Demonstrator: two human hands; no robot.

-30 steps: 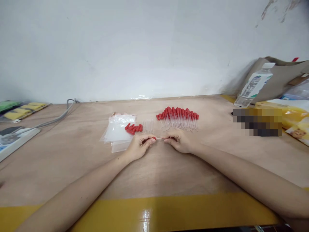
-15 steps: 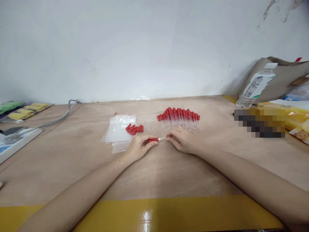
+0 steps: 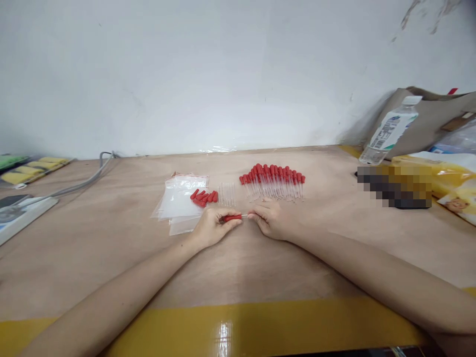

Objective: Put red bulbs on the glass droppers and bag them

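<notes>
Between the fingers of my left hand (image 3: 213, 226) is a red rubber dropper bulb (image 3: 232, 217), lying sideways. A clear dropper tube (image 3: 244, 215) comes out of its right end, and my right hand (image 3: 269, 219) pinches that tube close to the bulb. Most of the tube is hidden by the right fingers. Behind my left hand lie several loose red bulbs (image 3: 204, 197) on clear zip bags (image 3: 177, 196). Several bare clear tubes (image 3: 226, 194) rest just right of them. Beyond my right hand, droppers with red bulbs (image 3: 273, 173) lie side by side in a fanned row.
A plastic bottle (image 3: 390, 130) leans at the back right by a grey bag (image 3: 427, 111) and a yellow package (image 3: 439, 171). At the left are a power strip (image 3: 28, 218), a grey cable (image 3: 89, 181) and packs of yellow items (image 3: 33, 171). Yellow tape (image 3: 186, 327) lines the front edge.
My right hand has moved left along the tube toward the red bulb, so less of the tube shows between my hands. The whole view has shifted slightly.
</notes>
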